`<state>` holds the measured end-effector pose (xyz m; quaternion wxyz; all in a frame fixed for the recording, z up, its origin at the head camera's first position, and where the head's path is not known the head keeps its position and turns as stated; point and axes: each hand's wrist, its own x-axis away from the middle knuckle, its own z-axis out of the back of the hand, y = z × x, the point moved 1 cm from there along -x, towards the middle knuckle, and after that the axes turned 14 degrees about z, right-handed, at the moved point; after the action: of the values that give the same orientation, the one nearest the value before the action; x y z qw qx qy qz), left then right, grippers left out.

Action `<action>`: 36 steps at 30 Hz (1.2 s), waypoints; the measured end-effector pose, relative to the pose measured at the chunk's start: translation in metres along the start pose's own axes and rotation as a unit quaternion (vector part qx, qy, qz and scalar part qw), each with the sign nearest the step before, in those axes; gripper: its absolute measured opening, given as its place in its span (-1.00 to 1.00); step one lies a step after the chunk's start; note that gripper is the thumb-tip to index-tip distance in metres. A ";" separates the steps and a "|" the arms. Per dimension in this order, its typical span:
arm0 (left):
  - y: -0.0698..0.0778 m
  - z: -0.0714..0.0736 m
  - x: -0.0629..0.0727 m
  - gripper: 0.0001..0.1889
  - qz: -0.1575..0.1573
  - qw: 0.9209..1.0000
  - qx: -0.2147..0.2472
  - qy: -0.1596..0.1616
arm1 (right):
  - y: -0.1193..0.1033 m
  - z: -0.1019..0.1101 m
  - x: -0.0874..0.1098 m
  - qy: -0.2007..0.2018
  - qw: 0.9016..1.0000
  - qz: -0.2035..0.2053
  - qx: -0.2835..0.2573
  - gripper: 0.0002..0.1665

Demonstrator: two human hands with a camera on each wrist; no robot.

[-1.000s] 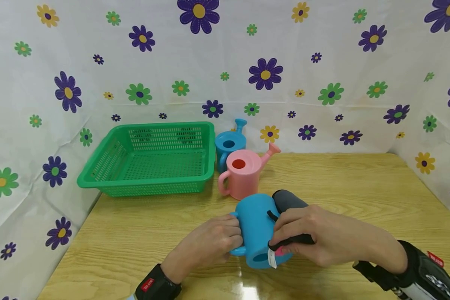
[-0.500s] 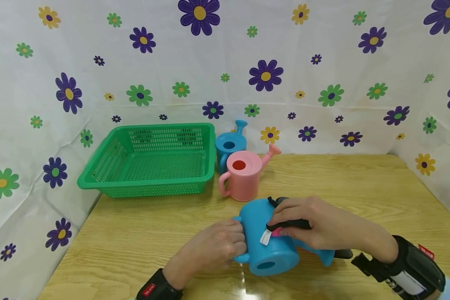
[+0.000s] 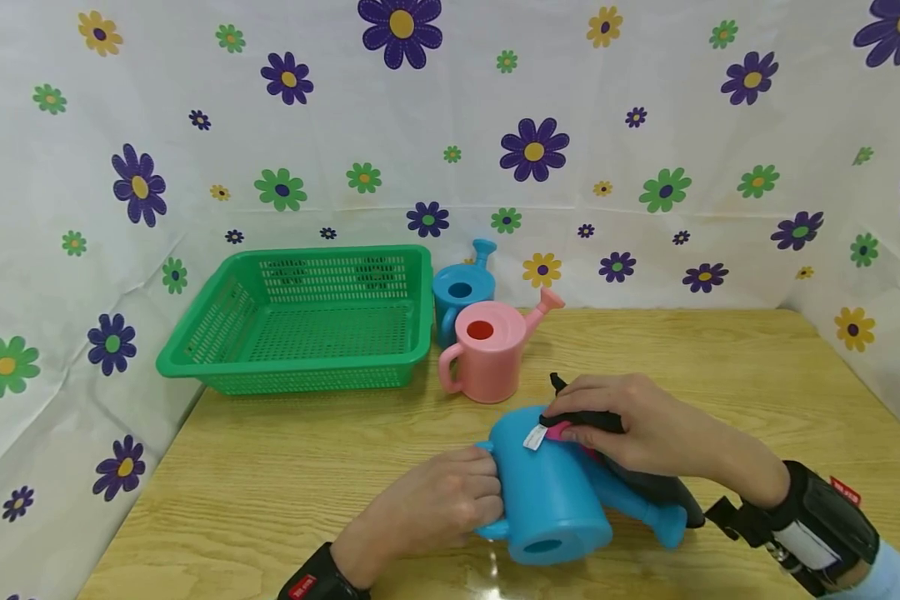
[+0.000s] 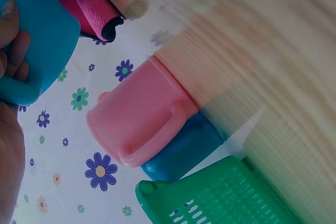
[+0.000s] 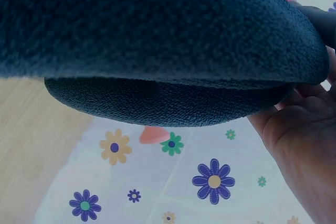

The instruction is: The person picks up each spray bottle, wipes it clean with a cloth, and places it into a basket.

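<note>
Left hand point(image 3: 450, 496): fingers curled round the handle point(image 3: 494, 530) of a tilted blue can point(image 3: 553, 500). Right hand point(image 3: 636, 425) pinches a cloth point(image 3: 663, 487) against its side. Pink can point(image 3: 489, 362) upright beyond.

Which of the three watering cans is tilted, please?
The blue can in the left grip; the pink can and the rear blue can stand upright.

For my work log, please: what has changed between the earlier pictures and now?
The left hand shifted the held can rightward and nearer; its spout now shows. The right hand moved the cloth toward the can's far end. Both hands kept their grip; pink can, rear can and basket stayed put.
</note>
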<state>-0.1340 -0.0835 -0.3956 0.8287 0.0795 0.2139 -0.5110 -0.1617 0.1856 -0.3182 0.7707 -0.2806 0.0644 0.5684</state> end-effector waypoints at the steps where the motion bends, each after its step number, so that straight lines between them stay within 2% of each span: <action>1: 0.001 0.000 0.000 -0.68 -0.002 1.000 0.000 0.001 | 0.001 0.000 0.000 0.004 1.000 -0.002 0.004 -0.66; 5: 0.002 -0.001 -0.001 -0.68 -0.009 1.000 -0.005 0.004 | 0.005 -0.002 0.002 0.022 1.000 -0.011 0.018 -0.64; 13: 0.003 0.001 -0.001 -0.66 -0.001 1.000 0.002 0.000 | 0.007 -0.001 0.001 0.031 0.999 -0.016 0.031 -0.62; 20: 0.003 0.002 0.000 -0.66 0.001 1.000 0.011 0.008 | 0.010 -0.002 0.002 0.053 0.996 -0.031 0.065 -0.61; 29: 0.003 0.001 0.001 -0.65 0.005 1.000 0.014 0.002 | 0.008 -0.003 0.006 0.043 0.997 -0.033 0.055 -0.62; 36: 0.001 0.000 0.001 -0.67 0.014 1.000 0.012 -0.001 | 0.000 0.001 0.008 0.029 0.999 -0.016 0.037 -0.61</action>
<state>-0.1328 -0.0843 -0.3961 0.8348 0.0919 0.2059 -0.5022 -0.1594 0.1929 -0.3213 0.7872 -0.2694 0.1026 0.5451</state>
